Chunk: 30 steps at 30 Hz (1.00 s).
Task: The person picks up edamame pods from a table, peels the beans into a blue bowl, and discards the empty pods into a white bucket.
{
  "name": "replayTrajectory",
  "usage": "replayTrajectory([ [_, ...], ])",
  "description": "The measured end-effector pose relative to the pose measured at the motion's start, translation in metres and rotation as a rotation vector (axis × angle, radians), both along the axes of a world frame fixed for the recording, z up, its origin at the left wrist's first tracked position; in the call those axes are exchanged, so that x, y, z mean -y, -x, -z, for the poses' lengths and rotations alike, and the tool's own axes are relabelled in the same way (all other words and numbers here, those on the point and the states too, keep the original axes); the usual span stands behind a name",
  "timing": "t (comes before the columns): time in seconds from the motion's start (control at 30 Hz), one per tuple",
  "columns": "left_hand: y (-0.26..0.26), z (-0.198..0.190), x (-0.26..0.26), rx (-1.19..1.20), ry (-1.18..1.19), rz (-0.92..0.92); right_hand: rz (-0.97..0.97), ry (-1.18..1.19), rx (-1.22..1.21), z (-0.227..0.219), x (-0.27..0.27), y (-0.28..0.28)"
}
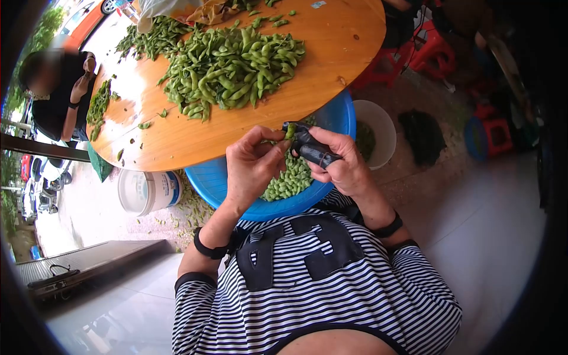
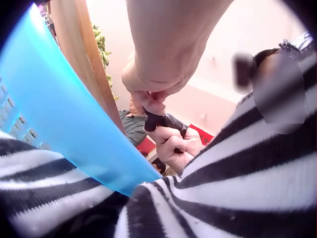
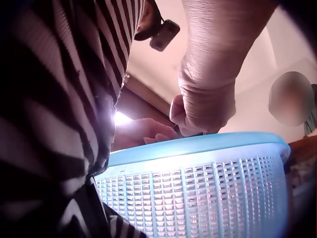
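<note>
In the head view my left hand pinches a green soybean pod between thumb and fingertips, above the blue basket. My right hand meets it from the other side. Shiny black finger sleeves cover its thumb and forefinger, which close on the pod, while the other fingers curl under. Shelled green soybeans lie in the basket below. The left wrist view shows the black-covered forefinger right at the left fingertips. In the right wrist view the basket rim hides most of the fingers.
A heap of soybean pods covers part of the wooden table ahead. White buckets stand left and right of the basket. Across the table sits another person. Red stools are at the right; shells litter the floor.
</note>
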<state>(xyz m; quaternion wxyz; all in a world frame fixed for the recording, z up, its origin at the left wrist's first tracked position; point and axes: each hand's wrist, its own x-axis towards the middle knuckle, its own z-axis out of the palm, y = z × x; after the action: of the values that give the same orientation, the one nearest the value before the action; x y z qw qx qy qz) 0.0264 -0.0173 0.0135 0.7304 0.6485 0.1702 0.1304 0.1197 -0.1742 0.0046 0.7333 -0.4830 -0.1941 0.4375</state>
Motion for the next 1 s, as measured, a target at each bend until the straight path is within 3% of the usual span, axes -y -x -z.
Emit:
replayTrajectory([
  [0.17,0.002,0.009,0.003,0.068,-0.216,-0.025,0.020,0.026,0.124,0.007,0.000,-0.004],
  [0.23,0.000,0.013,0.005,0.379,-0.823,-0.136,-0.053,-0.091,-0.003,0.022,0.005,-0.011],
  [0.27,0.002,0.013,0.005,0.377,-0.823,-0.134,-0.127,-0.207,-0.131,0.028,0.008,-0.012],
  [0.33,0.009,0.013,0.003,0.154,0.037,0.078,-0.093,-0.236,-0.257,0.022,0.008,-0.005],
  [0.37,0.008,0.010,-0.005,0.083,0.275,0.188,-0.058,-0.266,-0.382,0.019,0.008,-0.002],
  [0.4,0.006,0.014,-0.009,0.083,0.275,0.188,-0.058,-0.266,-0.382,0.016,0.008,-0.004],
  [0.47,0.003,0.026,-0.014,0.079,0.650,0.268,-0.106,-0.225,-0.263,0.012,0.006,-0.008],
  [0.53,0.001,0.025,-0.008,0.075,0.626,0.221,-0.068,-0.211,-0.157,0.021,0.006,-0.008],
  [0.6,-0.001,0.022,-0.005,0.075,0.416,0.077,-0.032,-0.201,-0.051,0.021,0.007,-0.008],
  [0.67,0.000,0.021,-0.005,0.079,0.309,0.092,-0.035,0.000,-0.012,0.009,0.010,-0.009],
  [0.73,0.002,0.018,0.001,0.059,0.159,0.039,-0.032,0.021,0.032,0.005,0.013,-0.009],
  [1.0,0.005,0.021,0.003,0.051,-0.061,0.039,0.019,0.184,0.340,0.014,0.013,-0.006],
])
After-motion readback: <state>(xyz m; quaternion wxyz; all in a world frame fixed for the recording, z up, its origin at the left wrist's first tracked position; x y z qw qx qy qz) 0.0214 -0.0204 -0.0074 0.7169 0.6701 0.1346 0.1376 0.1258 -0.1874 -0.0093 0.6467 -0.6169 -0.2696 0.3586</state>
